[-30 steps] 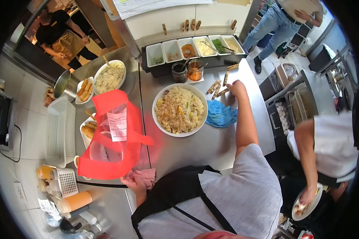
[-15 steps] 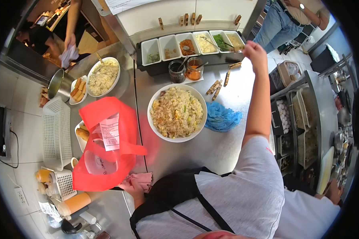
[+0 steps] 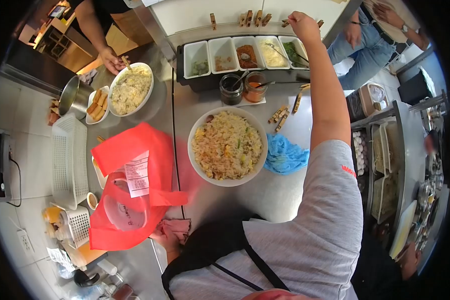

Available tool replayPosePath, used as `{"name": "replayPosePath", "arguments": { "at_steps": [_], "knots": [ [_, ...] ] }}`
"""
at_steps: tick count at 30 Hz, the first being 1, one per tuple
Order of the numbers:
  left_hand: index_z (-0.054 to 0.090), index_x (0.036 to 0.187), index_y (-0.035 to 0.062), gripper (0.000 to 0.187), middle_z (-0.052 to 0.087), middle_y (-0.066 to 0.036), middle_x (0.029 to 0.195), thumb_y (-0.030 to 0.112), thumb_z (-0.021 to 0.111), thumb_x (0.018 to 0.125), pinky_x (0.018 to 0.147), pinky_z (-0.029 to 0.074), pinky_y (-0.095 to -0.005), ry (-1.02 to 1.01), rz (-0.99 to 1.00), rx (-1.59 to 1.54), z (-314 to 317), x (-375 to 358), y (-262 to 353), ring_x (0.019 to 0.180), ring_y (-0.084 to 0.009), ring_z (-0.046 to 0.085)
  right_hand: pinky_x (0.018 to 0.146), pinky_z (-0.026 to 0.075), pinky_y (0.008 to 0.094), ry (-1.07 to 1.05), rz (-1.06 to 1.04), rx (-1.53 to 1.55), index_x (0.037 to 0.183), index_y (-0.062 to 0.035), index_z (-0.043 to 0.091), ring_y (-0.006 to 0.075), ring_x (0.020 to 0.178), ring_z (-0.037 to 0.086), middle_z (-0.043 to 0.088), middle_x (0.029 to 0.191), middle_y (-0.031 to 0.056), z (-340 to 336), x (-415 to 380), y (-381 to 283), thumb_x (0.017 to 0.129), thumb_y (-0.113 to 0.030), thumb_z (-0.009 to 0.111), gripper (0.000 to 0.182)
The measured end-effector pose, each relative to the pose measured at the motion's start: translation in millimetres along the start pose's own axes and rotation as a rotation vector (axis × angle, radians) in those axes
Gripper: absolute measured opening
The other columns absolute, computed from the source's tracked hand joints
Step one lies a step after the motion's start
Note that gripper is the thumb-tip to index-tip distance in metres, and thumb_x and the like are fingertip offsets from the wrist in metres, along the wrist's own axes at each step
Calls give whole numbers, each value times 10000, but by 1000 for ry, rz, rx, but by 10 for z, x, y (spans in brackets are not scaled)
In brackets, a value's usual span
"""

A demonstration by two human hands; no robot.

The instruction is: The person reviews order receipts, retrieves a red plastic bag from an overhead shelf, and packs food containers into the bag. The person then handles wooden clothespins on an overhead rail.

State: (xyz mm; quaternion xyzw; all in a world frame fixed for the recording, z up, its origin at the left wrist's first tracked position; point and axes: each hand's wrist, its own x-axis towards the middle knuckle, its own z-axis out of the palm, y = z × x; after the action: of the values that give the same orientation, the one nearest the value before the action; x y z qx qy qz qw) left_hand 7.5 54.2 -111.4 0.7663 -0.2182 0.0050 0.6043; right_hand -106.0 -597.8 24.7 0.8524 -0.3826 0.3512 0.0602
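- Now your right hand (image 3: 303, 22), lifted from beside the fried-rice bowl (image 3: 227, 146), closes on a wooden clothespin (image 3: 286, 22) above the bowl.
- Your left hand (image 3: 166, 239) still grips a pink cloth (image 3: 177, 228) below it.

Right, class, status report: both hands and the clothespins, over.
Right hand raised at the clothespins on the rail. Left hand on pink cloth. Nothing blocking.

Printed receipt (image 3: 137, 178) on red bag (image 3: 130, 150), text too small to read, perhaps an order slip
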Motion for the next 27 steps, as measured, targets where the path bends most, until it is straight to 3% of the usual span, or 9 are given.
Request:
{"name": "replayPosePath", "arguments": {
  "at_steps": [6, 9, 12, 13, 16, 20, 22, 25, 27],
  "knots": [
    [179, 1121, -8, 484, 405, -191, 1045, -32, 425, 706, 742, 409, -313, 5, -17, -97, 21, -7, -17, 900, -248, 458, 606, 447, 342, -52, -36, -5, 793, -75, 579, 278, 705, 563, 592, 770, 101, 77, 16, 37, 728, -209, 560, 150],
    [174, 1125, -7, 481, 404, -188, 1045, -25, 433, 721, 741, 410, -317, 21, -8, -67, 70, 12, 51, 897, -245, 458, 727, 413, 385, -273, 49, -30, 953, -97, 548, 320, 833, 531, 574, 833, 176, 72, 110, 44, 740, -238, 481, 264],
    [162, 1140, -7, 488, 403, -188, 1044, -31, 424, 729, 743, 407, -319, 5, 11, -43, 71, 2, 79, 893, -244, 459, 705, 422, 374, -48, -36, -5, 925, -94, 562, 318, 797, 533, 571, 813, 165, -101, -32, -141, 713, -218, 531, 247],
    [157, 1145, -8, 491, 403, -188, 1043, -34, 420, 731, 745, 406, -319, -2, 26, -47, 69, 6, 76, 893, -244, 460, 691, 434, 376, 174, -71, 17, 856, -68, 582, 305, 764, 547, 582, 785, 152, -184, -105, -285, 713, -203, 531, 203],
    [141, 1159, -13, 505, 393, -196, 1054, -46, 406, 730, 746, 405, -323, -41, 60, -62, 40, 14, 33, 891, -248, 459, 595, 443, 319, -127, 39, 77, 785, -52, 581, 260, 675, 566, 588, 755, 109, -554, -525, -587, 740, -183, 548, 142],
    [139, 1158, -22, 510, 390, -199, 1058, -45, 406, 725, 743, 405, -318, -29, 23, -57, 28, 0, 8, 885, -246, 460, 610, 443, 359, -487, -25, 417, 771, -76, 592, 290, 654, 559, 583, 722, 115, -616, -1440, -568, 746, -207, 527, 148],
    [139, 1156, -27, 512, 387, -200, 1061, -44, 409, 721, 741, 406, -315, -49, 56, 9, -115, -34, -264, 881, -245, 461, 617, 443, 354, -565, 267, 407, 763, -73, 604, 293, 648, 565, 589, 734, 123, -677, -1738, -539, 736, -225, 541, 167],
    [143, 1153, -29, 516, 384, -200, 1063, -43, 412, 713, 752, 403, -303, -52, 24, -33, -71, -20, -154, 887, -242, 458, 626, 440, 352, -671, 458, 108, 758, -53, 611, 285, 663, 573, 595, 735, 139, -535, -2040, -303, 719, -268, 561, 224],
    [139, 1162, -32, 529, 381, -198, 1065, -43, 414, 710, 755, 402, -299, -66, -10, -20, -147, -49, -255, 891, -242, 456, 636, 439, 357, -695, 605, 154, 754, -44, 613, 284, 677, 576, 595, 728, 150, -521, -2129, -355, 715, -294, 564, 258]
  ]
}}
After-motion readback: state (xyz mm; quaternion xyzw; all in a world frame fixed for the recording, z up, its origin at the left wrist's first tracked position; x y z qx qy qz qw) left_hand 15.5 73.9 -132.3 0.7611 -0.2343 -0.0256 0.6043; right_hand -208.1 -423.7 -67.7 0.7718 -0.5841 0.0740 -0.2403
